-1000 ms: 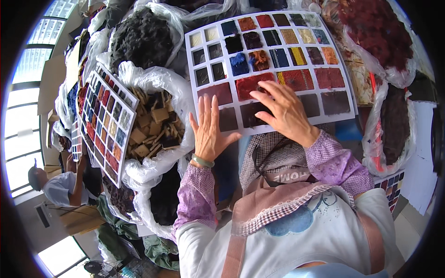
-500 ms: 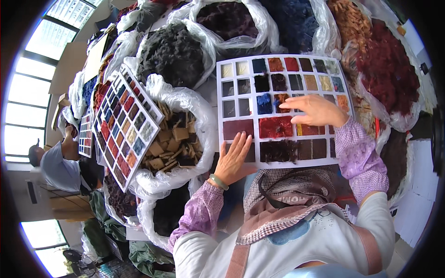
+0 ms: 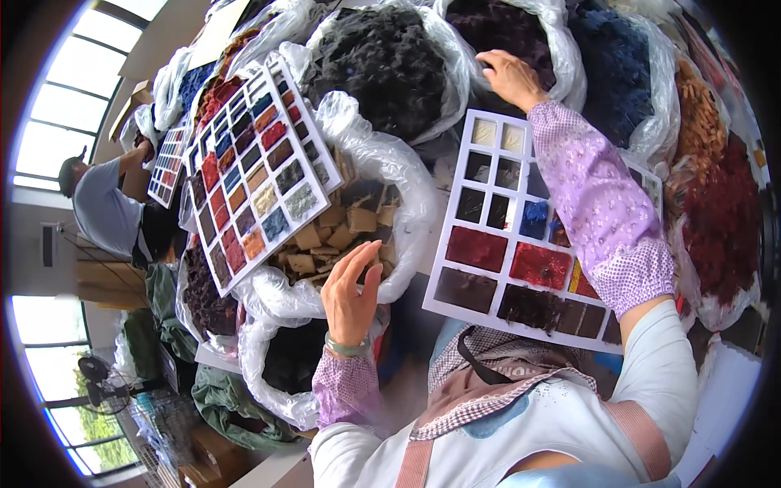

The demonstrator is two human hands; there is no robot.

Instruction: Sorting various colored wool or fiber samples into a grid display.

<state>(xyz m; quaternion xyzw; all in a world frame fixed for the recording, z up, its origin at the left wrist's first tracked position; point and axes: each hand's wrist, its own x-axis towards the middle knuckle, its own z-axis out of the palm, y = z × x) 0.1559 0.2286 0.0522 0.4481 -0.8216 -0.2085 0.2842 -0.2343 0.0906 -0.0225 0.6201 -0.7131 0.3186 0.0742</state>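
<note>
In front of me lies a white sample board [image 3: 504,224], its square windows filled with coloured tufts and patches. Over its far edge reaches my right hand [image 3: 514,79], above the side of a clear plastic bag of dark purple-brown fibre [image 3: 508,28]. Its fingers are loosely bent and apart, and I see nothing in them. My left hand [image 3: 351,293] is raised off the board with fingers stretched out and thumb apart, empty. It hovers by a plastic bag of brown block-like pieces [image 3: 325,236]. My right sleeve hides part of the board's samples.
More sample boards [image 3: 252,179] lean over the brown pieces at left. Open bags hold dark grey fibre [image 3: 378,69], blue fibre [image 3: 610,65], orange fibre [image 3: 700,122] and red fibre [image 3: 720,220]. Another person [image 3: 110,191] stands far left near the windows. A fan [image 3: 102,382] stands lower left.
My right hand has left the board's samples and moved to the far bags. My left hand has lifted off the board and shifted left. The board now lies tilted, and the view has turned.
</note>
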